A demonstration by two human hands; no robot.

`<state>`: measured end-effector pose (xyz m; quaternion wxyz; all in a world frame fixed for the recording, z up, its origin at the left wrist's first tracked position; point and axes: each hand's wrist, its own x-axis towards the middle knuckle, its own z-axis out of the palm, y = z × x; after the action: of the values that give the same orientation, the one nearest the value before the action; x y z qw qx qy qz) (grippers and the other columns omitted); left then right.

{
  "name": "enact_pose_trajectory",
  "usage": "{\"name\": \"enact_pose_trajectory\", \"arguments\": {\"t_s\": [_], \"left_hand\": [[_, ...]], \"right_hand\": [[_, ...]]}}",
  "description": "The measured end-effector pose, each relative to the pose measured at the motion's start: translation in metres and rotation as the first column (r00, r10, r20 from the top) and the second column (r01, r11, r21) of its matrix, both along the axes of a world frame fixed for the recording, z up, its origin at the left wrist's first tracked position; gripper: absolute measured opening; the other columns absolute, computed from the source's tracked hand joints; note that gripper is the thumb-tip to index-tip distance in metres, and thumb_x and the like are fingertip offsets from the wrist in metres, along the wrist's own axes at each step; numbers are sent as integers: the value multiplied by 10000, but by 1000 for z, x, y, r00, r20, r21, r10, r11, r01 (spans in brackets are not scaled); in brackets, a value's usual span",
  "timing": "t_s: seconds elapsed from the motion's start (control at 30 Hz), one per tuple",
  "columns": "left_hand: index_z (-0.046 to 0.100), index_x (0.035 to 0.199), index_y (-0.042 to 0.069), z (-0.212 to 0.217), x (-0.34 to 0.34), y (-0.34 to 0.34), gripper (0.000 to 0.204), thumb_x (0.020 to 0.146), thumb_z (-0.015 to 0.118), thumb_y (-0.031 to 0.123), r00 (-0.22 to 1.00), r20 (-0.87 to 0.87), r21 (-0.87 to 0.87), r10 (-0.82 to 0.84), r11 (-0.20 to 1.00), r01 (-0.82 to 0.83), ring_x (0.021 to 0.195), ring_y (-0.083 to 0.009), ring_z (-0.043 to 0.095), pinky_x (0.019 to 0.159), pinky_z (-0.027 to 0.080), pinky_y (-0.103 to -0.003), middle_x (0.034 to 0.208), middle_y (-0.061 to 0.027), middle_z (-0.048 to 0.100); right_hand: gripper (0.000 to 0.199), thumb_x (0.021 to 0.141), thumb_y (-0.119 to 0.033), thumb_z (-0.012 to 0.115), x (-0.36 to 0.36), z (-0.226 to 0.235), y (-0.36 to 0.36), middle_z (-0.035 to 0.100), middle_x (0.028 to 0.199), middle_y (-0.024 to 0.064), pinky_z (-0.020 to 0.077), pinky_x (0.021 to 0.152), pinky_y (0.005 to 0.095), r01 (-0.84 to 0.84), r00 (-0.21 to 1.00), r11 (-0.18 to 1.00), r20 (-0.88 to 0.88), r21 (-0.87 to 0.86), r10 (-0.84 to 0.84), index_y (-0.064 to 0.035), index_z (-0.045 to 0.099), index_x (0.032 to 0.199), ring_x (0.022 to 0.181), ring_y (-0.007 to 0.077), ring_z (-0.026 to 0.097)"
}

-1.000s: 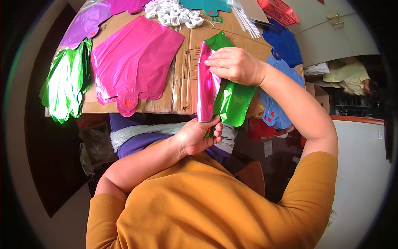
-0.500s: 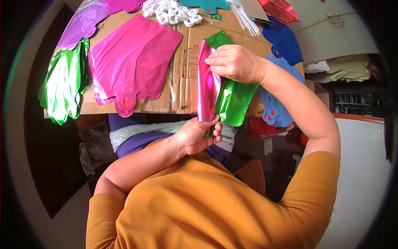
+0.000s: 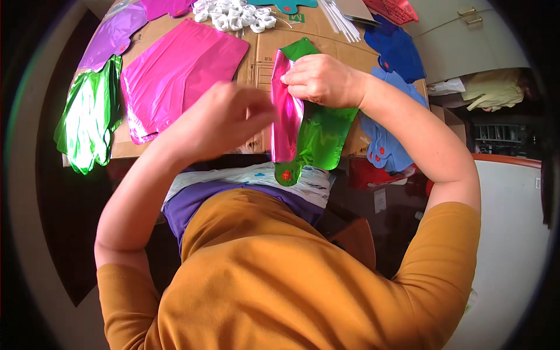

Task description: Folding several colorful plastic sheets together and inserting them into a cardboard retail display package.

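My right hand (image 3: 324,80) grips the top of two flat foil balloons held upright together: a green one (image 3: 318,140) and a pink one (image 3: 284,119) folded against its left side. My left hand (image 3: 224,119) hovers just left of the pink balloon, blurred, fingers loosely curled, holding nothing that I can see. Both hands are raised above the near edge of a cardboard sheet (image 3: 265,58) that covers the work surface.
On the cardboard lie a large pink foil balloon (image 3: 175,76), green foil balloons (image 3: 87,122) at the left edge, a purple one (image 3: 111,38), blue ones (image 3: 396,52) at the right, white plastic pieces (image 3: 233,13) and white sticks (image 3: 341,14) at the back.
My left hand let go of the balloons' lower end and rose up and leftward beside the pink balloon. My right hand still holds the top.
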<state>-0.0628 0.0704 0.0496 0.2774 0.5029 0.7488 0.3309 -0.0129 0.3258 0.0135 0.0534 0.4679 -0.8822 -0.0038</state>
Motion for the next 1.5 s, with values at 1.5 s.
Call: {"name": "enact_pose_trajectory", "arguments": {"t_s": [1.5], "left_hand": [[421,1382,85,-80,-39,49,958,678,676,683,719,-695,211,-4,955,210,1293,-364,395,1109,277,-507,1342,-206,410]], "right_hand": [[192,872,-122,630,101,-26,1,683,876,42,509,644,260,921,123,-345,975,-182,-185,-1,672,1015,749,112,632]]}}
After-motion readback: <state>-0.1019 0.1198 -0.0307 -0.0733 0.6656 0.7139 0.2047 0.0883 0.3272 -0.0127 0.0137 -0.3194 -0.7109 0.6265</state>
